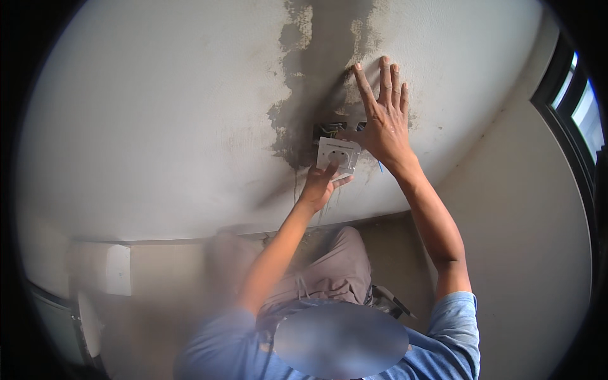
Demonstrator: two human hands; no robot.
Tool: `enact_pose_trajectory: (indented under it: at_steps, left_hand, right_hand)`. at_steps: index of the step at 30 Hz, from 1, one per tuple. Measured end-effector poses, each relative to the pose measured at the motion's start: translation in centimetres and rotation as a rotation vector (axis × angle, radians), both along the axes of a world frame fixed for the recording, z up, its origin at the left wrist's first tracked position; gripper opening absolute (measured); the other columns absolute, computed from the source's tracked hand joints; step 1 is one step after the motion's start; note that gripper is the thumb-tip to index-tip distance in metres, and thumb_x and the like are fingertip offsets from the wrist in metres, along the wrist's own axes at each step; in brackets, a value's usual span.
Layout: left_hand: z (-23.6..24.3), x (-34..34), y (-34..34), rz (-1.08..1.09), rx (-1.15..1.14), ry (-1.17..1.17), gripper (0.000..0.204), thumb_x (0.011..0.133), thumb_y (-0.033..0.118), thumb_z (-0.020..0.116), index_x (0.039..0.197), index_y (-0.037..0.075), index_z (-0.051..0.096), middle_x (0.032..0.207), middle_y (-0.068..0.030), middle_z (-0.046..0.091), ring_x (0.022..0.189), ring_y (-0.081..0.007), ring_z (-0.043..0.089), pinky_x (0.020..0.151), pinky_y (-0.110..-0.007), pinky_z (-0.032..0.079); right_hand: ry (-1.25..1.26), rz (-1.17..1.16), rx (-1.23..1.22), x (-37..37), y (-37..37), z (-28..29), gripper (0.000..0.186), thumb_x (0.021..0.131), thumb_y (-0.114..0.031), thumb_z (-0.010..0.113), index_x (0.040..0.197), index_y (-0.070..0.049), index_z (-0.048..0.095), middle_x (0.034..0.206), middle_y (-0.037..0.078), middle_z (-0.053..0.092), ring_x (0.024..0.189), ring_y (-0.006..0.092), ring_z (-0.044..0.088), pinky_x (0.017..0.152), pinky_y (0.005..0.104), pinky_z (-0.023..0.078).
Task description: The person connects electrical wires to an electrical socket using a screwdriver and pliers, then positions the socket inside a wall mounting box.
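Observation:
My left hand grips a white wall socket by its lower edge, the thumb lying on its round face. The socket is tilted, just below and in front of an opening in the wall, the electrical box, where several wires show. Spread flat against the wall, my right hand is up and to the right of the socket, its fingers stretched upward. Its thumb reaches toward the top of the socket; whether they touch I cannot tell. A short blue wire hangs below the right wrist.
A dark grey plaster strip runs up the pale wall above the box. On the right is a dark-framed window. A white box-like thing stands at lower left. A dark tool lies beside my leg.

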State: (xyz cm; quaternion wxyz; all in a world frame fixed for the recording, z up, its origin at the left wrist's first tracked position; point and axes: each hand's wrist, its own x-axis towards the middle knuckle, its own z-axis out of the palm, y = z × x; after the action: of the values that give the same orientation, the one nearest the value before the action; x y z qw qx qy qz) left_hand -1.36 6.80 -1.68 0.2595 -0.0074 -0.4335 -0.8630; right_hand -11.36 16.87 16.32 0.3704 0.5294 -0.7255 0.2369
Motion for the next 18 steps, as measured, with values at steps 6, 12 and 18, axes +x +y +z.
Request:
enact_pose_trajectory:
  at_steps: [6, 12, 18]
  left_hand:
    - [0.3, -2.1, 1.4, 0.238, 0.014, 0.171, 0.038, 0.096, 0.017, 0.074, 0.129, 0.0, 0.061, 0.123, -0.0043, 0.066, 0.111, -0.0142, 0.062, 0.096, -0.032, 0.05]
    - [1.7, -1.0, 3.0, 0.352, 0.035, 0.145, 0.041, 0.096, 0.013, 0.073, 0.132, -0.003, 0.061, 0.124, -0.0067, 0.067, 0.112, -0.0148, 0.062, 0.099, -0.031, 0.048]
    - [0.5, -0.1, 1.5, 0.288, 0.045, 0.106, 0.043, 0.097, 0.015, 0.072, 0.135, 0.002, 0.057, 0.127, -0.0043, 0.065, 0.114, -0.014, 0.06, 0.095, -0.031, 0.047]
  right_hand:
    - [-0.03, -0.168, 0.02, 1.3, -0.4, 0.0, 0.142, 0.05, -0.042, 0.099, 0.165, -0.029, 0.017, 0.171, 0.021, 0.003, 0.157, 0.0431, 0.003, 0.124, 0.0633, 0.015]
    - [-0.138, -0.156, -0.1, 2.9, -1.6, -0.7, 0.137, 0.06, -0.028, 0.097, 0.166, -0.024, 0.011, 0.169, 0.027, -0.002, 0.154, 0.0527, 0.0, 0.12, 0.0698, 0.013]
    - [-0.093, -0.175, -0.142, 2.5, -2.5, -2.1, 0.132, 0.064, -0.028, 0.095, 0.166, -0.026, 0.012, 0.169, 0.028, 0.001, 0.154, 0.0535, 0.003, 0.12, 0.069, 0.015]
